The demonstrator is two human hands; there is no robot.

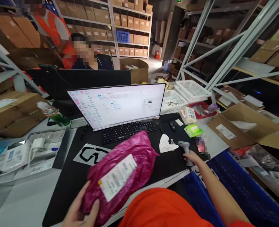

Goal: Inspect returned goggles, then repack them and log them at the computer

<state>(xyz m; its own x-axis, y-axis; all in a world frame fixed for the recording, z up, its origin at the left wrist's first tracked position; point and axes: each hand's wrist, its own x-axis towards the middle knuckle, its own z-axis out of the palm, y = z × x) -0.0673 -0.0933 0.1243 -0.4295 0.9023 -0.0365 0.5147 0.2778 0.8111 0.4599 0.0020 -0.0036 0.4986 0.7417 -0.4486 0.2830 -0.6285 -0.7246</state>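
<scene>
My left hand (81, 209) grips the near end of a magenta plastic parcel (125, 164) with a white shipping label (117, 176) facing up, held above the black desk mat (66, 179). My right hand (191, 156) reaches forward and closes round the handle of a grey barcode scanner (185, 146) standing at the mat's right edge. Behind the parcel sit a black keyboard (127, 130) and a lit monitor (117, 104).
A mouse (172, 125), a green packet (193, 130) and white baskets (191, 90) lie to the right. An open cardboard box (245, 126) and blue bin (243, 189) stand at right. A label printer (14, 154) sits at left. Two people work behind the monitor.
</scene>
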